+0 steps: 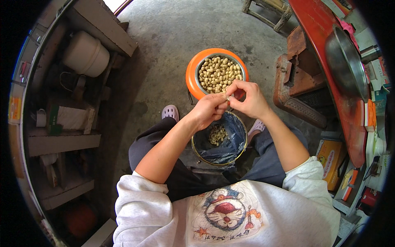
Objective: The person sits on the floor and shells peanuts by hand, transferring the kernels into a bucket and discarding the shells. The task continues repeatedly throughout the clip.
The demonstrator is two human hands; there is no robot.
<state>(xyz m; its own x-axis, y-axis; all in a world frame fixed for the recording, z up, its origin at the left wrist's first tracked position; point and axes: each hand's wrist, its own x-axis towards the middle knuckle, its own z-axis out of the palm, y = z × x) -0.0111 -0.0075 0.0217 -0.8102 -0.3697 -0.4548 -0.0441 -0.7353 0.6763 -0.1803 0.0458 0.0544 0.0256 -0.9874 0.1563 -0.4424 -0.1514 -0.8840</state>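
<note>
Both my hands meet over the near edge of an orange bowl with a steel inner rim (192, 75). Pale in-shell nuts (219, 73) fill that bowl. My left hand (209, 108) pinches a small pale nut or piece of shell (228, 98) between thumb and forefinger. From the other side, the thumb and forefinger of my right hand (248, 98) close on the same piece, whose details are mostly hidden by the fingers. Below them stands a bin lined with a dark plastic bag (235, 128). Pale shell pieces (218, 135) lie at its bottom.
Pink clogs (170, 112) flank the bin on the concrete floor (154, 61). To the right are a rusty metal stove (296, 92) and a red tabletop (348, 129) bearing a metal wok (345, 64). Shelves (64, 144) line the left; a wooden stool (271, 12) stands farther off.
</note>
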